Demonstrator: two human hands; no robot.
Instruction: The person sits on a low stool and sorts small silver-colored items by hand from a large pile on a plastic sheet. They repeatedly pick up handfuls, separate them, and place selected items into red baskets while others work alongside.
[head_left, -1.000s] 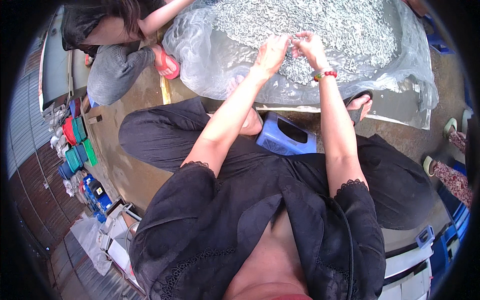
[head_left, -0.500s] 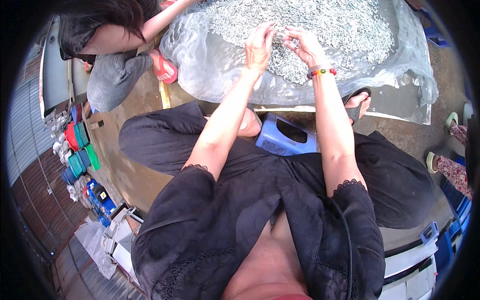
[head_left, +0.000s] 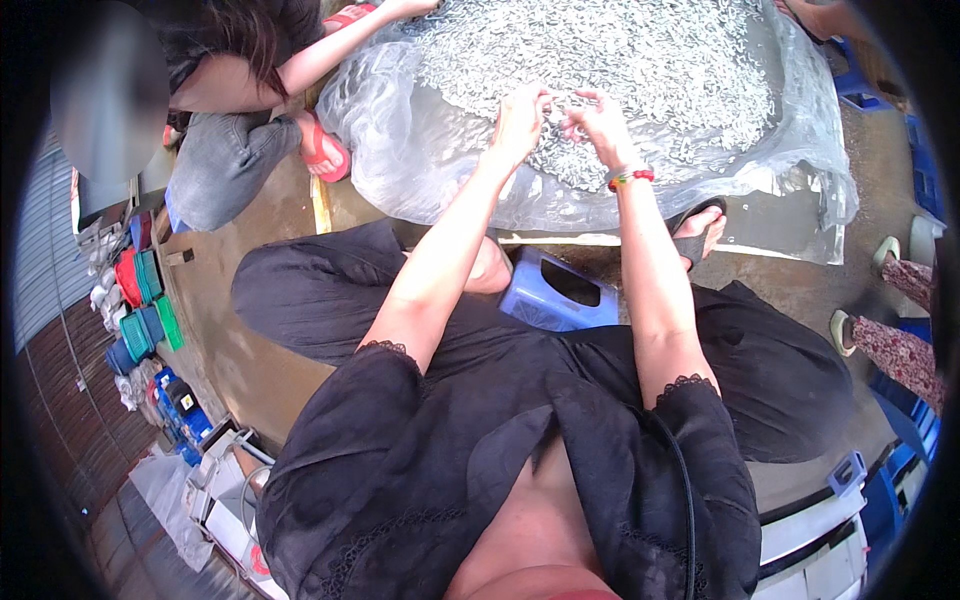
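Note:
A wide heap of small silvery-white pieces (head_left: 640, 60), too small to name for certain but like tiny fish, lies on a clear plastic sheet (head_left: 375, 135). Over its near side my left hand (head_left: 517, 122) has thumb and forefinger pinched together. My right hand (head_left: 600, 125), with a bright beaded bracelet (head_left: 630, 179) at the wrist, faces it a short gap away, its fingertips also brought together. Whatever the fingertips hold is too small to make out. Loose pieces lie just below both hands.
A blue plastic stool (head_left: 535, 295) stands between my legs, under the near edge of the sheet. At the upper left a person in grey trousers (head_left: 225, 170) reaches toward the heap. Colourful crates (head_left: 145, 275) line the left; patterned trousers (head_left: 895, 350) show at right.
Both hands have come slightly lower in view and stay pinched close together. The other person's hand at the upper left now shows at the heap's edge. The whole view has shifted a little.

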